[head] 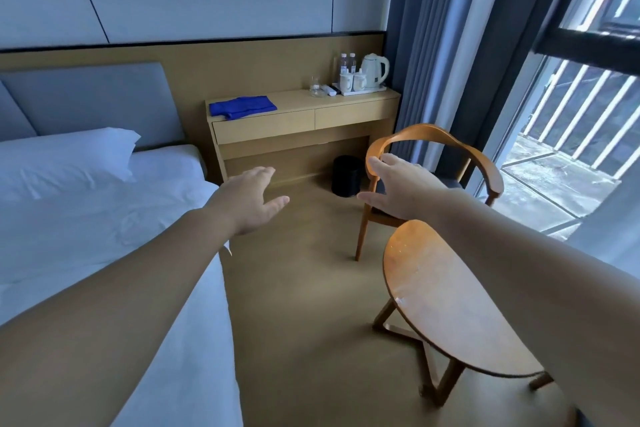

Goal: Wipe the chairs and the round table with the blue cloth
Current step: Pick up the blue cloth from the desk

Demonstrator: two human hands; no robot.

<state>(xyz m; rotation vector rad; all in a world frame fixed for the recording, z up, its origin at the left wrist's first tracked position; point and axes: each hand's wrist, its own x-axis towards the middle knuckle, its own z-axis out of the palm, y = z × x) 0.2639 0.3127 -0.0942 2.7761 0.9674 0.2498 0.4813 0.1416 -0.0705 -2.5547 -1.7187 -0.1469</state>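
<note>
The head view is being filled by two bare arms stretched forward; the left hand [247, 199] is being held out with fingers spread and nothing gripped, and the right hand [401, 189] is likewise being held open and empty, palm turned inward. The blue cloth [242, 106] is being left lying on the desk [346, 111], well beyond and above the left hand's fingertips, untouched by either hand; a kettle [375, 70], cups and bottles are being kept at the desk's far end. The chair [433, 163] is being seen just behind the right hand, its curved backrest passing by the fingertips; contact cannot be told. The round table [450, 302] is being overlapped by the right forearm, nearer than that hand; a bed [86, 218] is being shown beside the left arm.
</note>
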